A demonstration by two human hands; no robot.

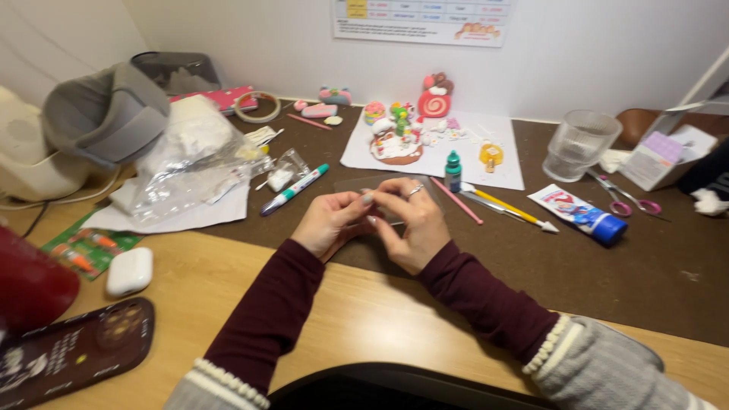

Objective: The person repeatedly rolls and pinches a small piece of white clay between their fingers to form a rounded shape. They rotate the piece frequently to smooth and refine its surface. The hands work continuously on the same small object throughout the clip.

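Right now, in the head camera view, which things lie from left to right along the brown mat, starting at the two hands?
Left hand → right hand → small teal-capped bottle → yellow-handled tool → white tube with blue cap → purple-handled scissors.

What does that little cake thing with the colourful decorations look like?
The little clay cake is round, with a brown base and white icing-like top. Tiny figures in green, red and white stand on it. It looks like modelling clay. It sits upright on a white sheet of paper near the wall, beyond both hands, and nothing is holding it.
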